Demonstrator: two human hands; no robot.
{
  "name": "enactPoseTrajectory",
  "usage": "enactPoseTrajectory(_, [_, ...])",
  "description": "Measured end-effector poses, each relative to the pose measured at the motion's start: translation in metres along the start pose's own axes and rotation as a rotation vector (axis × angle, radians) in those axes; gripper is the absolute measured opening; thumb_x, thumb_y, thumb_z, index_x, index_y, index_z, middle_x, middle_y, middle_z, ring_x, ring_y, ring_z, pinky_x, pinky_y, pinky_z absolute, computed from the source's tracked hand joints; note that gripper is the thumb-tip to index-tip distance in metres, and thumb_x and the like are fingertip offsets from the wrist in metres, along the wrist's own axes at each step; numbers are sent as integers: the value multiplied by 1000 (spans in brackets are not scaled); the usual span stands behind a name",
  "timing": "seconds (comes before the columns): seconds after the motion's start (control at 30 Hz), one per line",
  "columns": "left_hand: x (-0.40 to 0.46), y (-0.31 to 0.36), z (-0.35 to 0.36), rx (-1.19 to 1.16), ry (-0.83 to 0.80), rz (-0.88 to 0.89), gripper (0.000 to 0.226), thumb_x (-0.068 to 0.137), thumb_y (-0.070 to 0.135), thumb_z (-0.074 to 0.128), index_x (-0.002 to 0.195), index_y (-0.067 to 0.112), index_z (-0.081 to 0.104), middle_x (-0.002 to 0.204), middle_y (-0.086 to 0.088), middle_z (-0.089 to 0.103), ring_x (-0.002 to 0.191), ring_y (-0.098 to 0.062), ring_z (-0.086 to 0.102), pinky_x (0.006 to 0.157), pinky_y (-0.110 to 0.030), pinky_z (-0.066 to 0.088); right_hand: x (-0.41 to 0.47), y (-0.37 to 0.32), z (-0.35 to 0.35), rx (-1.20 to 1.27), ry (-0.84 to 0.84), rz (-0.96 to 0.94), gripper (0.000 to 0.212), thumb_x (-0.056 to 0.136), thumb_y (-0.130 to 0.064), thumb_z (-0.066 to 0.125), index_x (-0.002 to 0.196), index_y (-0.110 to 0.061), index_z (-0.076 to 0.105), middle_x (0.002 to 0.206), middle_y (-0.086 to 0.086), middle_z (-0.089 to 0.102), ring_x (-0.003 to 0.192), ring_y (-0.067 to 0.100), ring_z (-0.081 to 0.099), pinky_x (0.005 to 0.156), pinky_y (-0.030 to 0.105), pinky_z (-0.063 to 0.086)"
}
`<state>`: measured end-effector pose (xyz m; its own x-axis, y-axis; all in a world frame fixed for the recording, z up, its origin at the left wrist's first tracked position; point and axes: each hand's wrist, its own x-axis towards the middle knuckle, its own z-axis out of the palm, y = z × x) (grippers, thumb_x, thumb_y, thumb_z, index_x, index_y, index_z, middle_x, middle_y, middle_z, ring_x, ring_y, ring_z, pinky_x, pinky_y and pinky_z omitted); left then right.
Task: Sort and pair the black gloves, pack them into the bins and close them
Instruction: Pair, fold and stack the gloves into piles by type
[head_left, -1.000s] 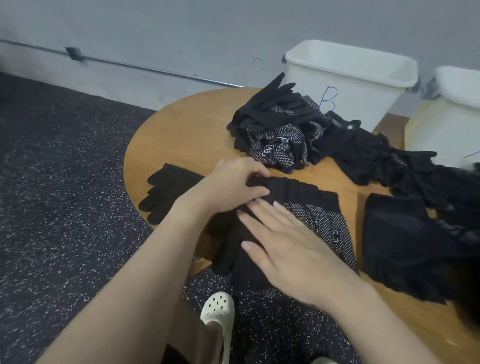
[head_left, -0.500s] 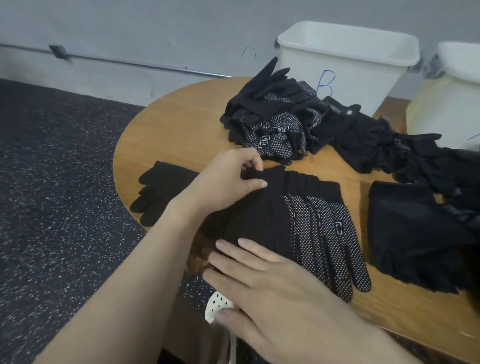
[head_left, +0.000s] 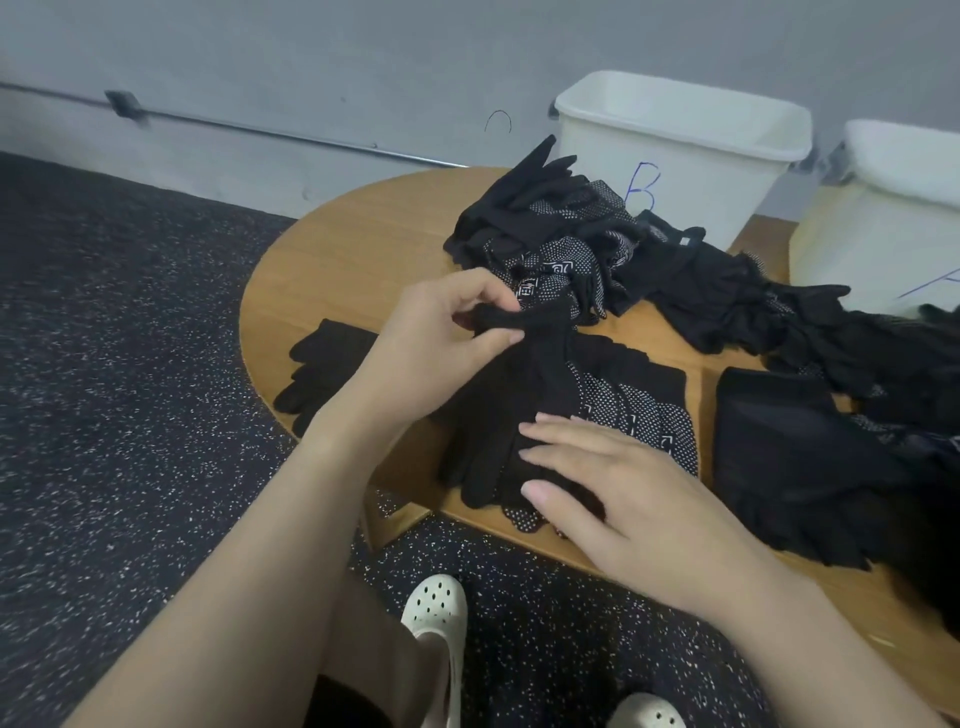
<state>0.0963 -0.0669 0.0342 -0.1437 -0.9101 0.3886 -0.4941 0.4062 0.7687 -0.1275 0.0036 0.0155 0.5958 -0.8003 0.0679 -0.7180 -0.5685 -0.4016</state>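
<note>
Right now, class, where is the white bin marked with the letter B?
In the head view, the bin marked B stands at the far edge of the round table, right of centre, just behind the heap of gloves and left of the second white bin.

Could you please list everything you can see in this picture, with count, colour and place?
Table: one, round, wooden, centre.
Glove stack: count unclear, black with white dots, front of table, under both hands.
Single glove: one, black, table's left edge.
Glove heap: many, black, some dotted, before bin B.
Folded gloves: count unclear, black, right.
Bin B: one, white, back.
Second bin: one, white, far right.
Shoes: two, white, on speckled floor.
Left hand: pinches top glove's cuff.
Right hand: flat on stack.
</note>
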Motion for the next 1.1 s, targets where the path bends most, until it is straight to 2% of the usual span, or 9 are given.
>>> enactPoseTrajectory(0.2, [-40, 3, -14, 63, -109, -36, 11, 89, 15, 80, 97, 22, 78, 91, 15, 76, 91, 0, 67, 83, -15, 50, 2, 4, -4, 141, 48, 23, 51, 93, -62, 48, 128, -34, 71, 141, -27, 57, 137, -14, 41, 120, 30, 36])
enactPoseTrajectory(0.3, [-55, 3, -15, 101, -146, -37, 15, 86, 21, 84, 97, 30, 80, 94, 18, 77, 93, -1, 70, 84, -23, 57, 0, 7, -17, 261, 125, 85, 30, 90, -51, 60, 112, -41, 77, 112, -36, 69, 103, -4, 69, 97, 19, 51])
enactPoseTrajectory(0.43, [-68, 3, -13, 164, -217, -131, 25, 77, 46, 86, 99, 38, 78, 94, 15, 77, 89, -7, 71, 82, -39, 60, -1, 14, -25, 277, 300, 118, 13, 93, -23, 71, 96, -31, 81, 90, -26, 74, 90, -5, 68, 80, 7, 47])
enactPoseTrajectory(0.5, [-68, 4, -10, 213, -258, -138, 39, 72, 66, 78, 98, 37, 80, 96, 16, 77, 90, -6, 71, 83, -39, 59, 1, 13, -22, 253, 353, 118, 14, 95, -20, 68, 91, -27, 80, 88, -21, 74, 90, -1, 68, 78, 15, 51])
enactPoseTrajectory(0.63, [-63, 4, -1, 241, -176, -43, 41, 94, 56, 60, 95, 21, 80, 92, 11, 76, 91, -7, 66, 84, -35, 53, 5, 7, -11, 167, 423, 73, 17, 98, -23, 60, 101, -20, 77, 102, -16, 69, 101, 7, 63, 90, 39, 54])
enactPoseTrajectory(0.73, [-59, 3, 8, 331, -153, 33, 31, 105, 34, 57, 127, 20, 72, 132, 6, 69, 125, -4, 56, 110, -31, 42, 11, -4, 1, 15, 413, 75, 34, 102, -26, 52, 131, -15, 66, 134, -4, 62, 127, 14, 53, 109, 42, 46])
enactPoseTrajectory(0.83, [-61, 5, 19, 447, -336, 41, 52, 111, 30, 43, 161, 20, 36, 168, 7, 28, 157, -9, 17, 129, -32, 12, 20, -17, 16, -71, 208, 99, 57, 110, -34, 32, 162, -11, 26, 170, 3, 20, 157, 13, 16, 129, 32, 12])
enactPoseTrajectory(0.97, [-78, -2, 22, 599, -494, 24, 58, 113, 39, 20, 164, 27, -5, 170, 15, -9, 154, 2, -18, 126, -24, -11, 25, -18, 31, -150, 17, 123, 62, 111, -39, 13, 164, -13, -5, 172, 1, -11, 157, 9, -14, 128, 31, -9])
enactPoseTrajectory(1.1, [-83, -5, 17, 673, -502, -72, 73, 101, 59, 1, 164, 24, -8, 169, 11, -18, 153, 1, -22, 127, -27, -13, 24, -17, 32, -178, -30, 162, 67, 108, -50, 5, 164, -15, -2, 172, -1, -12, 156, 9, -16, 128, 33, -10])
